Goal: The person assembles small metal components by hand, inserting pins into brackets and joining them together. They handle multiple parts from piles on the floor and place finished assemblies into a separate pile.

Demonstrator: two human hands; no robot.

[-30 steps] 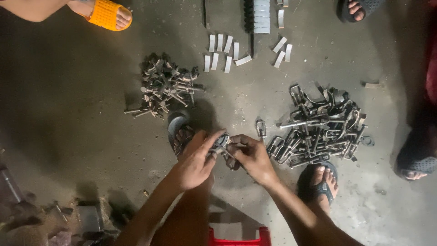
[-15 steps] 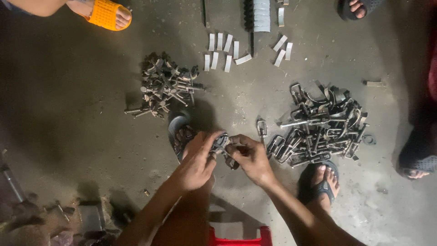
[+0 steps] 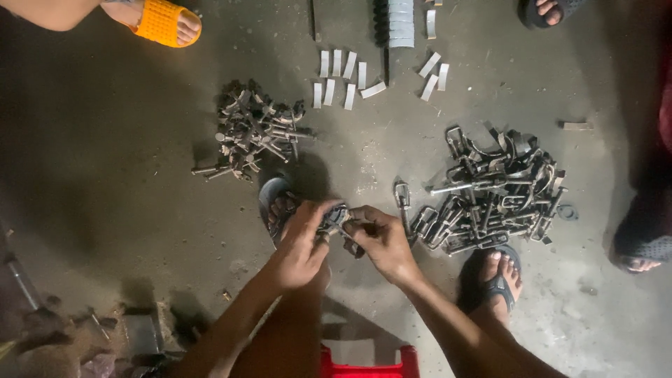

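Item: small metal part (image 3: 337, 215), pinched between left hand (image 3: 299, 241) and right hand (image 3: 381, 241), both closed on it, position unchanged since earlier. Clamp pile (image 3: 493, 192) beyond right hand; bolt pile (image 3: 252, 129) beyond left.

- A stained grey concrete floor (image 3: 126, 210) fills the view.
- Light falls on the middle; the edges lie in shadow.
- A red plastic stool (image 3: 367, 364) shows at the bottom edge.

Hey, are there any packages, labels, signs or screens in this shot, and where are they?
None in view: only loose metal parts on the concrete floor, a small metal piece held between the left hand and right hand, and a plain red plastic edge below.
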